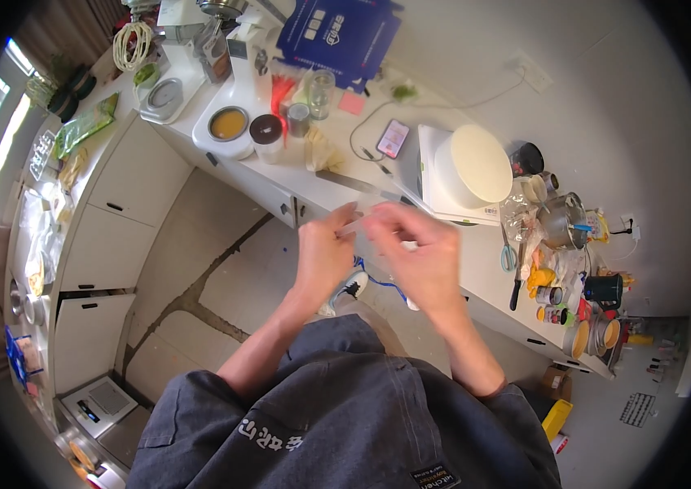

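Note:
My left hand (326,251) is closed, fingertips pinched on a small translucent whitish piece (351,227) whose kind I cannot make out. My right hand (417,248) is right beside it, slightly blurred, its fingers curled and pinched toward the same piece. A bit of white shows under the right fingers. Both hands are held in front of the counter's front edge. Beyond the right hand, a tall round white cake-like block (476,167) stands on a white square base (429,171). A long flat metal blade (349,186) lies on the counter just beyond the hands.
On the counter are a lit phone (393,138), a dark-lidded jar (267,134), a bowl of orange liquid (229,124) on a white appliance, and a blue box (337,37). Scissors (508,257), a black-handled knife (516,293) and a metal pot (564,220) are at right.

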A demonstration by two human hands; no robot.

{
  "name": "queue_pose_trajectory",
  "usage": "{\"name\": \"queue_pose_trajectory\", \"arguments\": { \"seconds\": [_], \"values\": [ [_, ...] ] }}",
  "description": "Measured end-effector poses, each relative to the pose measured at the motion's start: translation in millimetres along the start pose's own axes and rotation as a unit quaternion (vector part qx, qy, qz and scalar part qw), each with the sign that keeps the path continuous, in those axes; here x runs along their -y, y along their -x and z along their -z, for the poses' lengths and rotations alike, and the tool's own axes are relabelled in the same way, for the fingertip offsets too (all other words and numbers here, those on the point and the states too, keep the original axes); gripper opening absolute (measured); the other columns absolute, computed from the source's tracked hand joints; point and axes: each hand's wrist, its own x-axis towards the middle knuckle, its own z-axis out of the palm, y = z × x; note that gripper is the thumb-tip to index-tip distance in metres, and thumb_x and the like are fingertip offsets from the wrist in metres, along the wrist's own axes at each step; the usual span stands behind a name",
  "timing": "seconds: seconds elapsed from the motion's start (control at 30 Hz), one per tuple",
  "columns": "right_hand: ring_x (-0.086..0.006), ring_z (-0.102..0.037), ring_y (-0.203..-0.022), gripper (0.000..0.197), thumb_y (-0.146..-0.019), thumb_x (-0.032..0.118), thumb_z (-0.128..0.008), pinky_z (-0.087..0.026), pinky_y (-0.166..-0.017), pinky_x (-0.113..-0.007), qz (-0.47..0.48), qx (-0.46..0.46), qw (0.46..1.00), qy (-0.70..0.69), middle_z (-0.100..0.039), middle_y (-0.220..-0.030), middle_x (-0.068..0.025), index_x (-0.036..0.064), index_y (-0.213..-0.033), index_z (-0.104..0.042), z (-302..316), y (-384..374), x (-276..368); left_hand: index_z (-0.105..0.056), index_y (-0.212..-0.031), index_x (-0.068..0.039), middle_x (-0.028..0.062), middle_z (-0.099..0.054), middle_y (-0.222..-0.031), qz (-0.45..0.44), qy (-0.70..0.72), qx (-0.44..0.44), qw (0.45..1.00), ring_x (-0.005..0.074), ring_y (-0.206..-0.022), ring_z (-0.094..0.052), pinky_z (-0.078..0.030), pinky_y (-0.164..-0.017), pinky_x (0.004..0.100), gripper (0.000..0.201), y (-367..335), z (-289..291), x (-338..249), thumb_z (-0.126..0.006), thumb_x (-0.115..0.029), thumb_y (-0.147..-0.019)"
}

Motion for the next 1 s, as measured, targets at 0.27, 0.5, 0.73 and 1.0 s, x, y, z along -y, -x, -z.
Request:
{"name": "queue_pose_trajectory", "arguments": {
  "seconds": [0.27, 0.5, 0.73, 1.0],
  "values": [
    [-0.0168, -0.075, -0.085, 0.017, -0.095, 0.001, -0.068, -0.063, -0.07, -0.028, -0.043, -0.199, 0.971, -0.126, -0.076, -0.096, -0.0109, -0.003, -0.112, -0.072, 46, 28, 0, -0.067, -0.12, 0.009, 0.0158, -0.073, -0.109, 0.202, 0.291, -0.031, 0.935, 0.0195, -0.097, -0.07, -0.056, -0.083, 0.0328, 0.029, -11, 43, -7, -0.064, -0.005, -0.095],
    [-0.017, -0.075, -0.083, 0.018, -0.094, -0.001, -0.07, -0.062, -0.073, -0.029, -0.058, -0.155, 0.985, -0.052, -0.077, -0.097, -0.0138, -0.0076, -0.11, -0.071, 26, 28, -32, -0.061, -0.123, 0.014, 0.0236, -0.07, -0.115, 0.186, 0.359, -0.005, 0.915, 0.0328, -0.108, -0.072, -0.061, -0.092, 0.0442, 0.03, -4, 40, -28, -0.06, -0.001, -0.097],
    [-0.0158, -0.074, -0.08, 0.019, -0.091, 0.001, -0.074, -0.061, -0.073, -0.029, -0.005, -0.134, 0.991, 0.023, -0.076, -0.094, -0.0139, -0.0052, -0.109, -0.073, 30, 27, -35, -0.061, -0.123, 0.016, 0.0251, -0.07, -0.114, 0.138, 0.324, 0.022, 0.936, 0.0326, -0.104, -0.073, -0.063, -0.088, 0.0422, 0.031, -3, 37, -44, -0.06, 0.002, -0.096],
    [-0.0163, -0.076, -0.086, 0.016, -0.093, 0.0, -0.071, -0.061, -0.075, -0.028, -0.036, -0.103, 0.994, -0.032, -0.077, -0.093, -0.0119, -0.0059, -0.108, -0.072, 30, 17, -33, -0.061, -0.125, 0.016, 0.0257, -0.07, -0.115, 0.082, 0.296, 0.007, 0.952, 0.0327, -0.106, -0.072, -0.062, -0.091, 0.0418, 0.033, -4, 38, -49, -0.059, -0.001, -0.096]
  ]
}}
